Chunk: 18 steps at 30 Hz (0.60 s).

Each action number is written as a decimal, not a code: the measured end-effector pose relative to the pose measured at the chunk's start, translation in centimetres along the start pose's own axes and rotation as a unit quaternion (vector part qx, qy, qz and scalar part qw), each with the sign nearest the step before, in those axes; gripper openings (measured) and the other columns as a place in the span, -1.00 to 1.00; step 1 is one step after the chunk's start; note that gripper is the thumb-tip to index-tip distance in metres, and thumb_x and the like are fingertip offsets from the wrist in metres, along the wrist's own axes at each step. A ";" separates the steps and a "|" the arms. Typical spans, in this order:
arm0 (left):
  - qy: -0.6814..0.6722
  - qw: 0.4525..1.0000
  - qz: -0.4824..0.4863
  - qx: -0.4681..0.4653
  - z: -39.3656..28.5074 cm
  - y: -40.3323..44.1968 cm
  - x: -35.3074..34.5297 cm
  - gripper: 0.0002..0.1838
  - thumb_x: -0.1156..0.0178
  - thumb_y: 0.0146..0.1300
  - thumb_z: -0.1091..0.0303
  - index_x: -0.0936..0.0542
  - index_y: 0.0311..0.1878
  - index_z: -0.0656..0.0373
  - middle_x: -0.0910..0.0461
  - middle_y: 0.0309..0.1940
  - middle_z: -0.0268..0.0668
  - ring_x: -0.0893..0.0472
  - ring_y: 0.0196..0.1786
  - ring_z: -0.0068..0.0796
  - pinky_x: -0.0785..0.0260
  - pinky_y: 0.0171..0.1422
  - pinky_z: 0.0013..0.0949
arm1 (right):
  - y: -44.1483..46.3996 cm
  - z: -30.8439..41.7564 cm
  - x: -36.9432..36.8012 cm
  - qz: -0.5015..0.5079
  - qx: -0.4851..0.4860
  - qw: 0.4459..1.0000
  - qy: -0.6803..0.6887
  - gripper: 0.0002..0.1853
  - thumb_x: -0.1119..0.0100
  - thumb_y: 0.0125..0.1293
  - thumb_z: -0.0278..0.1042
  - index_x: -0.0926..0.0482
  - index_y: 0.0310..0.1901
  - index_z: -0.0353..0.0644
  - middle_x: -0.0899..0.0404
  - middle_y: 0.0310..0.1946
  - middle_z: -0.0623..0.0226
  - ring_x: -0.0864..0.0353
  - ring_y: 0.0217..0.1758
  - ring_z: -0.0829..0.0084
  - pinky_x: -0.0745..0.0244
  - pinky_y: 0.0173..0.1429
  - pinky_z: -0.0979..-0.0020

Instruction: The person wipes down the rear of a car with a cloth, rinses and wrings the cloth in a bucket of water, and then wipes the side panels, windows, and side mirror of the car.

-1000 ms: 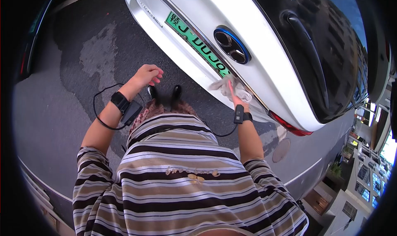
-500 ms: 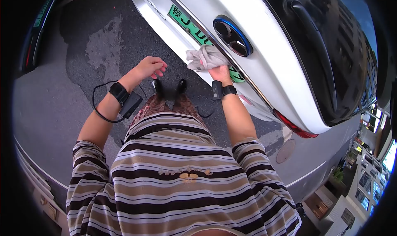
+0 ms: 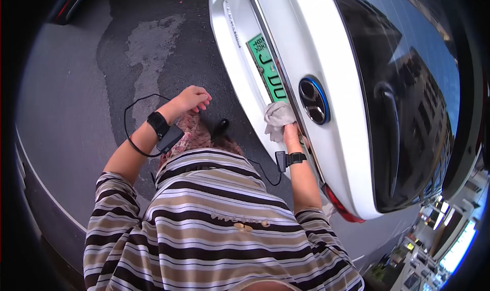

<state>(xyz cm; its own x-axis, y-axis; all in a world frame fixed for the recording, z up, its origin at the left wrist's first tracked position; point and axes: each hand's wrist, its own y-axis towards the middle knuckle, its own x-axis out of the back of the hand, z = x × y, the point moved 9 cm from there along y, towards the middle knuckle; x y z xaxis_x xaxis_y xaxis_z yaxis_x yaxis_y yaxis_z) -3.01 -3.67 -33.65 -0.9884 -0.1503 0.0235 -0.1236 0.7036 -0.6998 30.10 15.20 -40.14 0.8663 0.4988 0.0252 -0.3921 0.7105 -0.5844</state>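
A crumpled light grey cloth (image 3: 278,116) lies against the rear of a white car (image 3: 326,46), over the lower part of its green licence plate (image 3: 263,61). My right hand (image 3: 291,132) grips this cloth, its fingers partly hidden by the folds and the car's trim. Out over the dark asphalt, in front of my body, my left hand (image 3: 194,98) hangs in the air with loosely curled fingers and nothing in it. A black band with a small box sits on each wrist.
A round dark badge with a blue rim (image 3: 314,99) is on the tailgate, right of the plate. The rear wiper (image 3: 390,132) lies on the dark window. A red tail light (image 3: 341,204) marks the near corner. Another dark vehicle (image 3: 66,7) stands at upper left.
My view has turned and shifted, so the car appears further right and lower. My right hand still holds the cloth on the plate. The left hand stays empty beside my body.
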 end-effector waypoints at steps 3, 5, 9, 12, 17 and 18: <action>-0.023 0.999 -0.026 -0.012 0.6 -0.5 2.3 -0.74 -0.02 0.34 0.33 -0.61 -0.10 0.26 -0.61 -0.27 -0.28 -0.62 -0.30 -0.53 -0.47 -0.35 -0.48 | 5.4 1.8 -2.1 -0.022 0.152 0.977 -0.145 -0.50 -0.18 0.25 -0.18 -0.46 0.15 -0.31 -0.52 0.10 0.20 -0.48 0.16 0.34 -0.36 0.23 0.35; -0.047 0.998 -0.042 -0.016 1.5 -0.4 4.5 -0.75 -0.03 0.34 0.33 -0.61 -0.10 0.26 -0.61 -0.28 -0.28 -0.62 -0.31 -0.53 -0.47 -0.35 -0.48 | 6.2 6.7 -6.7 -0.019 0.244 0.954 -0.173 -0.55 -0.15 0.25 -0.23 -0.50 0.10 -0.35 -0.55 0.07 0.18 -0.50 0.14 0.31 -0.37 0.23 0.33; -0.084 0.994 -0.066 -0.009 3.0 -0.1 8.8 -0.75 -0.02 0.35 0.32 -0.61 -0.09 0.25 -0.61 -0.28 -0.30 -0.62 -0.28 -0.53 -0.47 -0.31 -0.48 | 10.0 11.9 -12.8 -0.070 0.246 0.931 -0.262 -0.63 -0.12 0.23 -0.27 -0.59 -0.10 -0.45 -0.64 -0.09 -0.05 -0.60 0.06 0.15 -0.42 0.16 0.27; -0.111 0.991 -0.076 -0.006 3.5 0.4 12.9 -0.74 -0.01 0.35 0.32 -0.61 -0.09 0.25 -0.61 -0.27 -0.30 -0.62 -0.27 -0.53 -0.47 -0.31 -0.47 | 10.8 14.2 -15.8 -0.155 0.256 0.878 -0.373 -0.65 -0.12 0.19 -0.26 -0.61 -0.16 -0.41 -0.61 -0.15 -0.21 -0.58 -0.02 -0.10 -0.43 0.09 0.11; -0.157 0.980 -0.119 -0.011 5.7 1.2 20.8 -0.77 0.00 0.32 0.38 -0.62 -0.13 0.24 -0.64 -0.32 -0.30 -0.62 -0.33 -0.54 -0.46 -0.34 -0.45 | 14.0 17.4 -22.1 -0.179 0.131 0.793 -0.567 -0.66 -0.10 0.20 -0.18 -0.63 -0.24 -0.35 -0.60 -0.16 -0.21 -0.57 -0.03 -0.13 -0.43 0.07 0.04; -0.171 0.978 -0.118 -0.012 6.0 1.3 22.1 -0.78 0.00 0.32 0.39 -0.62 -0.15 0.23 -0.64 -0.34 -0.31 -0.62 -0.34 -0.55 -0.46 -0.35 -0.46 | 15.1 17.5 -23.9 -0.151 0.198 0.782 -0.571 -0.68 -0.08 0.22 -0.18 -0.64 -0.23 -0.30 -0.61 -0.15 -0.15 -0.58 -0.04 -0.12 -0.44 0.07 0.04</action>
<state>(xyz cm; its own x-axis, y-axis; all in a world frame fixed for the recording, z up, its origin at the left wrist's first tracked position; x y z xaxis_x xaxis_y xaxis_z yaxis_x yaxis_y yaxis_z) -24.49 -10.24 -38.31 -0.8445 -0.5321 -0.0610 -0.3517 0.6370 -0.6860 -1.91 22.73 -35.32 0.1852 0.2368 0.9538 -0.4843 0.8665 -0.1211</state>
